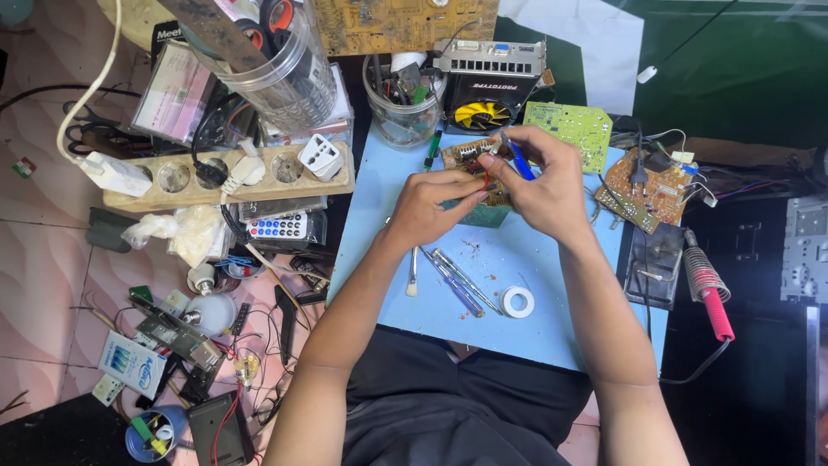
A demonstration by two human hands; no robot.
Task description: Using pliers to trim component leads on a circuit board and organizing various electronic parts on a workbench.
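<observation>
Nearest the viewer, a white tape roll (517, 302), two screwdrivers (457, 280) and a small brush (413, 272) are laid on the blue table (535, 336). Just beyond, the left hand (431, 207) is closed on the brown circuit board (466, 157), whose lower part is hidden behind both hands. At three o'clock of it, the right hand (543, 185) is pinched around a blue-handled tool (520, 161); its tip cannot be made out. At twelve o'clock, a clear cup (401, 108) and a fan card (487, 86) are seen, with a green board (569, 125) at two o'clock.
</observation>
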